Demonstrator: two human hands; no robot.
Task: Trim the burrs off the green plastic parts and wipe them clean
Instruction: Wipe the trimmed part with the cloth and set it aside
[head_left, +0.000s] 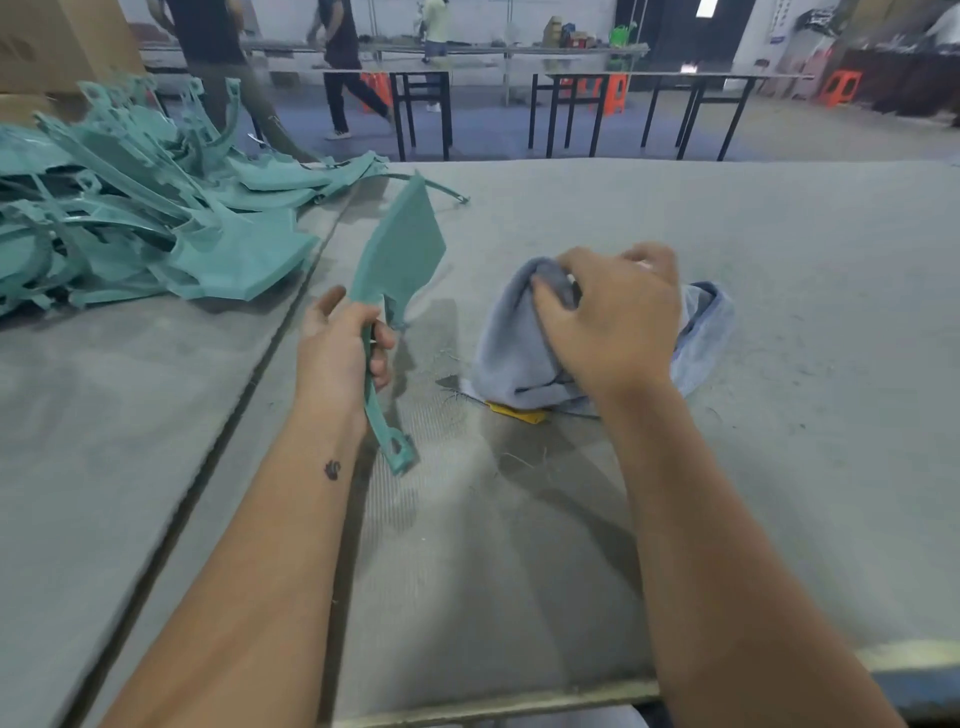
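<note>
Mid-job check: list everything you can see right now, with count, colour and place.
held part: one, green, upright in the left hand
pile of parts: many, green, far left of the table
cloth: one, blue-grey, bunched at table centre
yellow tool: one, peeking from under the cloth
table: one, grey covering
people: three, walking in the background
stools: several, orange, background
left hand: grips the part's narrow stem
right hand: grips the cloth
</note>
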